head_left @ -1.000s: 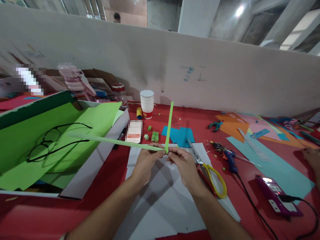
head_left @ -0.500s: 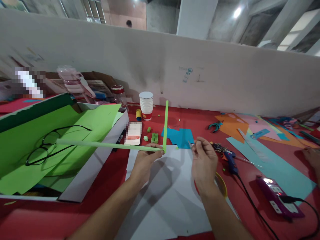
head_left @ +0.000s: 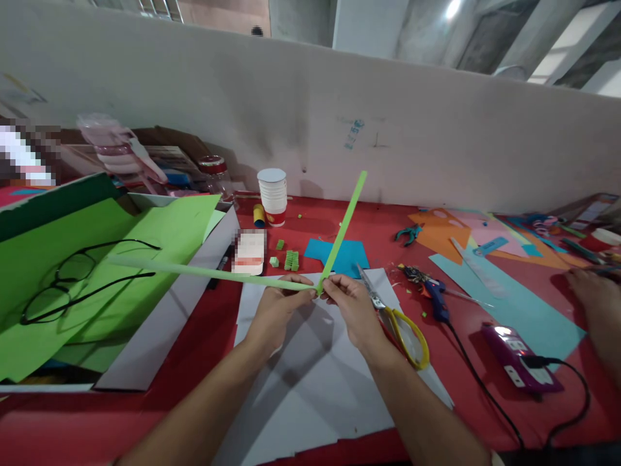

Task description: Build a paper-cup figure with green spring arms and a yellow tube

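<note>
Two long green paper strips meet at their ends between my hands. My left hand (head_left: 276, 310) pinches the joint and the pale green paper strip (head_left: 204, 272) that stretches out to the left over the box. My right hand (head_left: 352, 304) is closed on the lower end of the bright green paper strip (head_left: 345, 223), which slants up and to the right. Below both hands lie white paper sheets (head_left: 310, 388). Scissors (head_left: 405, 333) with yellow handles rest just right of my right hand. Small folded green paper pieces (head_left: 292, 260) sit beyond my left hand, near blue paper (head_left: 354, 257).
At left stands a box (head_left: 169, 310) holding green paper and glasses (head_left: 72, 285). Paper cups (head_left: 272, 197) stand at the back. On the right are a glue gun (head_left: 436, 301), a purple corded device (head_left: 521, 359), pliers (head_left: 408, 235), coloured paper and another person's hand (head_left: 594, 298).
My right hand has moved left to the joint and taken hold of the upright strip's lower end. That strip now leans right. The scissors' yellow handles are uncovered. The view has shifted slightly.
</note>
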Motion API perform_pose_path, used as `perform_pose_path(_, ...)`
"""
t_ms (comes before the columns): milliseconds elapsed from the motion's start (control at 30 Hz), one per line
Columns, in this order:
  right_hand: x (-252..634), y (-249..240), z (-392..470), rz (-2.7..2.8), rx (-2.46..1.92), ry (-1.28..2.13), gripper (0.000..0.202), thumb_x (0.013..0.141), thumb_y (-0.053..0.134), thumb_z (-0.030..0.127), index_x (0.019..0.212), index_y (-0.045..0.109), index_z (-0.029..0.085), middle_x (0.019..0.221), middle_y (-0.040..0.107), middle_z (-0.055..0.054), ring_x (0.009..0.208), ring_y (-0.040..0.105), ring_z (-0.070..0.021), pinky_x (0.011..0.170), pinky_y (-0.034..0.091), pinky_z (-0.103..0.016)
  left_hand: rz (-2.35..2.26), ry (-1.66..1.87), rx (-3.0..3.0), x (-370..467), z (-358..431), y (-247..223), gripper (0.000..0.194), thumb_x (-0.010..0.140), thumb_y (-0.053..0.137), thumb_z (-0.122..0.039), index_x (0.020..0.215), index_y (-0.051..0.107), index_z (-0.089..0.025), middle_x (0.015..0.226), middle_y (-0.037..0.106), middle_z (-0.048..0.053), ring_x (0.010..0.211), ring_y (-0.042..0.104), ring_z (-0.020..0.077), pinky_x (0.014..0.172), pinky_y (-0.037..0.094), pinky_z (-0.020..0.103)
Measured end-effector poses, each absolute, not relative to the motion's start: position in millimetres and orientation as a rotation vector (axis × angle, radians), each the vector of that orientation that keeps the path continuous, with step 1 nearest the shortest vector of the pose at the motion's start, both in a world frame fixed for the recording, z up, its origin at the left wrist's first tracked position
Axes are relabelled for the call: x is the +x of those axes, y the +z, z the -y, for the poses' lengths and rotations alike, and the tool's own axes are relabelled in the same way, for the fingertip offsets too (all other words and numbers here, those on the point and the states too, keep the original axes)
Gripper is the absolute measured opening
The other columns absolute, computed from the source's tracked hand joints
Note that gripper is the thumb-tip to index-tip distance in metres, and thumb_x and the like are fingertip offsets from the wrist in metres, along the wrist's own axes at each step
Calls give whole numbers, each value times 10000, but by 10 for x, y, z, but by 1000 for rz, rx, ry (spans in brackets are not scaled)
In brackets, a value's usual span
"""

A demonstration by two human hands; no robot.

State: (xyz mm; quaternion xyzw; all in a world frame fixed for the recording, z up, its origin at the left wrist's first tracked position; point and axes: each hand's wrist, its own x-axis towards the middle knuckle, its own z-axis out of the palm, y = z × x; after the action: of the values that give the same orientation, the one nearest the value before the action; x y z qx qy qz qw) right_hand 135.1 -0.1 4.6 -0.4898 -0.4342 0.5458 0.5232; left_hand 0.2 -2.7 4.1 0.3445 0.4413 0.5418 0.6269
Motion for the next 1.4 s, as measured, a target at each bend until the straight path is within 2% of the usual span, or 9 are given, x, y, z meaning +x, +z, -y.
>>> perform_pose_path(433,1388,-19,-22,1115,-1202,1215,169,721,696,357,673,667,198,581,589,45,583,508,-123,604,400,-258,-919,1171,796,-14,39,51,171,605,804,-160,714,672,-157,608,645,-21,604,566,92,606,423,212)
perform_pose_path(733,1422,-44,-5,1258,-1251,1028,177,753,692,333,645,641,202,607,613,41,602,519,-140,618,391,-267,-941,1192,799,11,41,10,171,620,810,-177,721,673,-162,620,646,-26,609,555,86,605,417,210)
perform_pose_path(900,1457,0,-33,1182,-1261,936,247,773,656,376,617,561,210,570,526,57,574,460,-128,579,352,-260,-954,1185,823,-2,40,-9,158,625,799,-168,718,670,-161,632,644,-23,623,567,93,610,427,215)
perform_pose_path(1067,1588,49,-76,1021,-1213,833,332,832,593,429,628,428,225,564,373,86,539,323,-107,534,282,-249,-1009,1260,788,3,37,30,168,614,794,-182,705,654,-163,644,642,-23,643,578,99,655,443,227)
perform_pose_path(1167,1660,100,-67,968,-1148,726,361,852,616,448,642,430,221,588,374,85,559,319,-108,551,277,-249,-1040,1315,771,15,42,60,182,602,789,-190,709,643,-169,642,640,-20,663,577,114,670,446,239)
perform_pose_path(1233,1660,128,-55,959,-1095,705,460,895,560,506,575,396,219,549,365,78,541,329,-110,566,299,-258,-1071,1376,780,21,45,61,191,603,788,-198,724,642,-176,647,629,-26,671,563,116,666,437,238)
perform_pose_path(1300,1613,135,-41,1039,-1101,797,526,907,512,562,522,407,219,523,408,60,524,370,-115,571,333,-267,-1092,1419,828,22,46,45,187,622,785,-215,738,642,-183,659,617,-30,671,546,114,653,422,235)
perform_pose_path(1333,1577,127,-33,1120,-1122,878,508,887,537,572,532,467,215,543,470,44,535,415,-121,576,357,-269,-1096,1414,868,22,45,34,178,635,781,-223,742,644,-184,664,614,-29,664,537,113,645,415,235)
perform_pose_path(1400,1499,87,-16,1302,-1168,1025,360,813,651,540,684,638,204,683,625,2,620,531,-150,611,419,-274,-1066,1335,960,25,41,9,160,657,770,-241,744,651,-180,678,616,-20,657,531,116,639,412,241)
